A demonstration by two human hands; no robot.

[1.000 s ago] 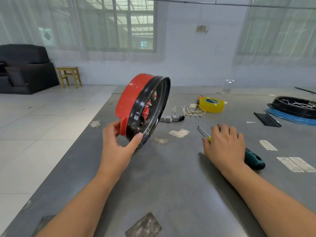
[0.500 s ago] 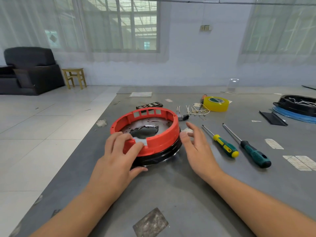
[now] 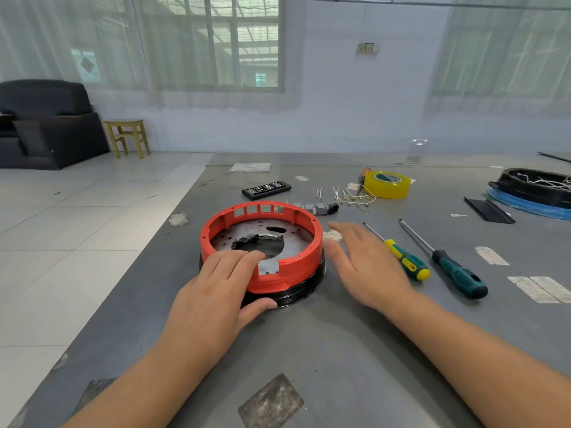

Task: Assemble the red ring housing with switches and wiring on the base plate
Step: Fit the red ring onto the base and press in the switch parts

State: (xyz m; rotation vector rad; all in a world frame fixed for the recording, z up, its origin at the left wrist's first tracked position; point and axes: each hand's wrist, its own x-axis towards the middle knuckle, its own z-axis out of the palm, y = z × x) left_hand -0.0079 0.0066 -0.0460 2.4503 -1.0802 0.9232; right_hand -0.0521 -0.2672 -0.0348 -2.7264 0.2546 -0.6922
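Observation:
The red ring housing lies flat on the grey table on top of a black round base, with a grey metal plate showing inside it. My left hand grips the ring's near rim, fingers over the top and thumb against the black base. My right hand hovers just right of the ring with fingers straight and spread, holding nothing. Grey switches and loose white wires lie behind the ring.
Two screwdrivers, yellow-green and dark green, lie right of my right hand. A yellow tape roll and a black bit case sit farther back. Another black round part on a blue disc is at far right. The table's left edge drops to tiled floor.
The ring, held upright in my left hand a second ago, now lies flat on the table. My right hand left the screwdrivers and moved beside the ring.

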